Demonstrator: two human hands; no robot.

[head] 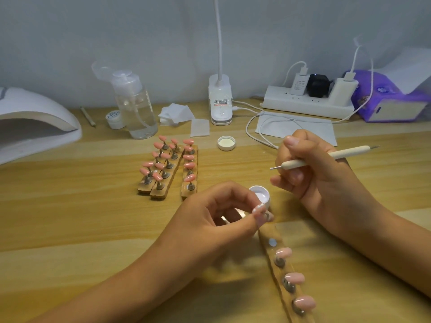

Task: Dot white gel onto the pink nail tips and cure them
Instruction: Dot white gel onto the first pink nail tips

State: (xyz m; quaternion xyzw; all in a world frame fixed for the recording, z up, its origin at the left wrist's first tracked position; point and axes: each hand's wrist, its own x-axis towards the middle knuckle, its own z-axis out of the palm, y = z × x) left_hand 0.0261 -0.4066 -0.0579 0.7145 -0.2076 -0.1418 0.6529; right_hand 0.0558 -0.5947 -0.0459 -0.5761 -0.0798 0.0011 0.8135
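My left hand (224, 210) pinches a pink nail tip on its metal stand (262, 212), lifted just off the near wooden holder strip (278, 271). Three more pink tips (295, 277) stand on that strip, and one bare magnet spot (272, 242) shows. My right hand (312, 169) grips a white dotting pen (326, 157), its ball end pointing left above the open jar of white gel (261, 195). Three other wooden strips with several pink tips (170, 164) lie further back.
A white curing lamp (35, 120) sits at the far left. Behind are a pump bottle (135, 108), a small jar (114, 117), wipes (177, 114), a jar lid (226, 143), a clip lamp base (220, 101), a power strip (307, 101) with cables, and a purple tissue pack (387, 99).
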